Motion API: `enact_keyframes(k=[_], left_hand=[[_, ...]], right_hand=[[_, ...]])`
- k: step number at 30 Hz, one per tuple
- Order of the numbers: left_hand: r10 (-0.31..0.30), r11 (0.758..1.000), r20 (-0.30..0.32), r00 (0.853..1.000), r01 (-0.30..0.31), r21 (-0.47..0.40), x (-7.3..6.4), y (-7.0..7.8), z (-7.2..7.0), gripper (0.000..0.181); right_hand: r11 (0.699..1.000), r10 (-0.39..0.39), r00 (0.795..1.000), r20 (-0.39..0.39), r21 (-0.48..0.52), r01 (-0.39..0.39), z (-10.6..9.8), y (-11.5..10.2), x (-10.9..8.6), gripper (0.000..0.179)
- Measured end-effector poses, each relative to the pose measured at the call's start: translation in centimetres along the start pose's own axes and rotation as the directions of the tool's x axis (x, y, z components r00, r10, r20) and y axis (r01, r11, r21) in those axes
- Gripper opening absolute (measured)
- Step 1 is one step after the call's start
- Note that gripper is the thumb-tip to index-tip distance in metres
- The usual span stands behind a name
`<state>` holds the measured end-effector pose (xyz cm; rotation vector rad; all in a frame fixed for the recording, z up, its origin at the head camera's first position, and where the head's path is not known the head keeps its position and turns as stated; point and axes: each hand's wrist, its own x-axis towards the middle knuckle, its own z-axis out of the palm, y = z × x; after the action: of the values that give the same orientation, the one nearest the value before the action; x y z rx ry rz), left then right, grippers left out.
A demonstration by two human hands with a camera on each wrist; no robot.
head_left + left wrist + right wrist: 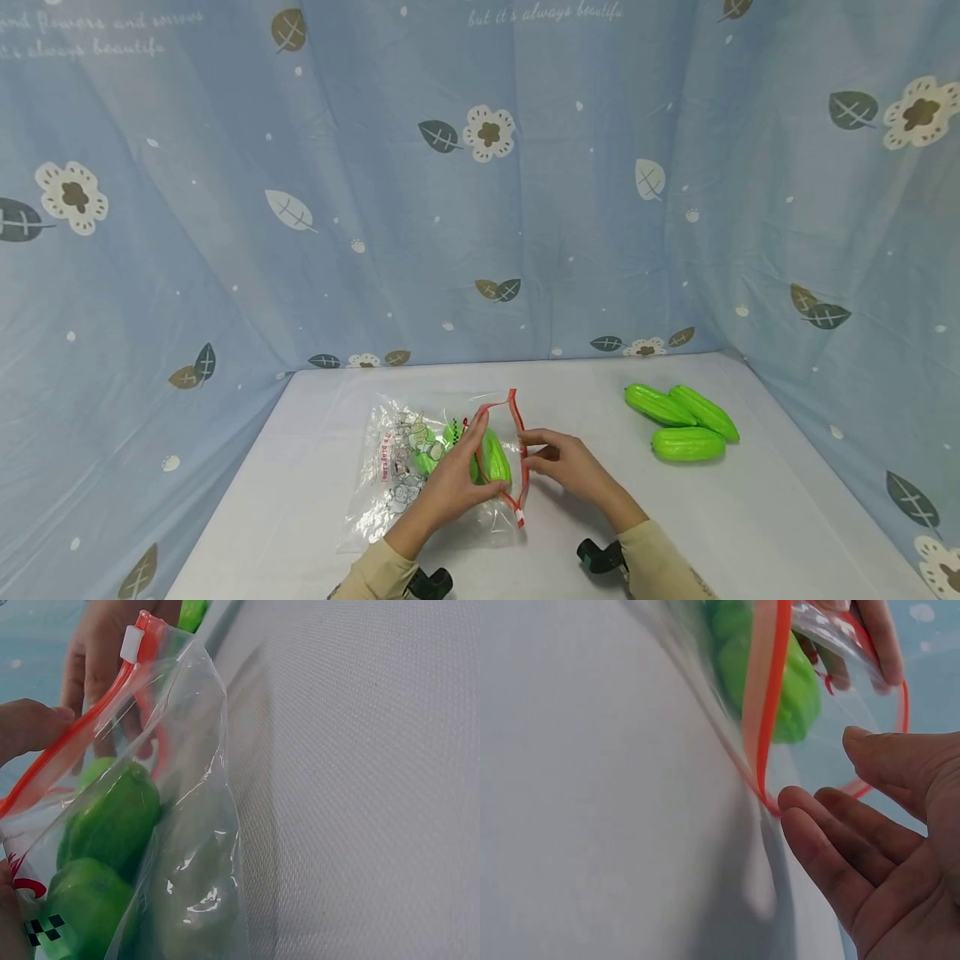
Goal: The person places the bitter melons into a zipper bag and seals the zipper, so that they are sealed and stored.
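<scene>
A clear zip bag (375, 475) with a red-edged mouth and printed cartoon figures lies on the table, its mouth standing apart toward the right. Inside are green, ridged, cucumber-like vegetables (112, 817); the plastic blurs some of them. My left hand (450, 483) holds the bag's upper side near the mouth, thumb against the red strip. At the mouth's other edge is my right hand (573, 471), fingers loosely bent and thumb apart in the right wrist view, fingertips by the red rim. Whether those fingertips touch the rim, I cannot tell. The white slider (132, 644) sits at the near end.
Three more green vegetables (688, 444) lie grouped on the white table (300, 500), right of the bag. Behind and beside the table hangs a blue curtain (390, 208) printed with leaves and flowers. Black devices (600, 556) are worn at both wrists.
</scene>
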<state>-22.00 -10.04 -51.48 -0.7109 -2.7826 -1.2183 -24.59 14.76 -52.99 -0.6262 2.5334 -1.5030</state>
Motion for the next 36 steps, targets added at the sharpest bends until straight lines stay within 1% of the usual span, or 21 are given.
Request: enact_keyframes(k=[7, 14, 26, 31, 36], left_hand=[[-0.003, 1.0, 0.002, 1.0, 0.003, -0.006, 0.0, 0.3, -0.1, 0.108], [-0.007, 1.0, 0.005, 1.0, 0.007, -0.002, 0.0, 0.4, 0.0, 0.108], [-0.012, 1.0, 0.01, 1.0, 0.012, 0.007, -0.1, 0.3, 0.0, 0.109], [-0.012, 1.0, 0.002, 1.0, 0.012, 0.017, -0.1, 0.3, 0.0, 0.11], [-0.015, 1.0, -0.003, 1.0, 0.015, 0.024, -0.1, 0.2, 0.1, 0.11]], right_hand=[[0.998, 0.046, 0.998, -0.046, -0.05, -0.048, -1.4, 0.8, -1.1, 0.041], [0.995, 0.057, 0.995, -0.083, -0.08, -0.064, -3.1, 1.7, -2.4, 0.041], [0.991, 0.047, 0.989, -0.139, -0.12, -0.064, -6.1, 3.1, -4.4, 0.04], [0.988, 0.043, 0.985, -0.166, -0.138, -0.067, -7.3, 3.6, -5.2, 0.041], [0.985, 0.088, 0.976, -0.199, -0.13, -0.116, -8.5, 3.7, -6.3, 0.041]])
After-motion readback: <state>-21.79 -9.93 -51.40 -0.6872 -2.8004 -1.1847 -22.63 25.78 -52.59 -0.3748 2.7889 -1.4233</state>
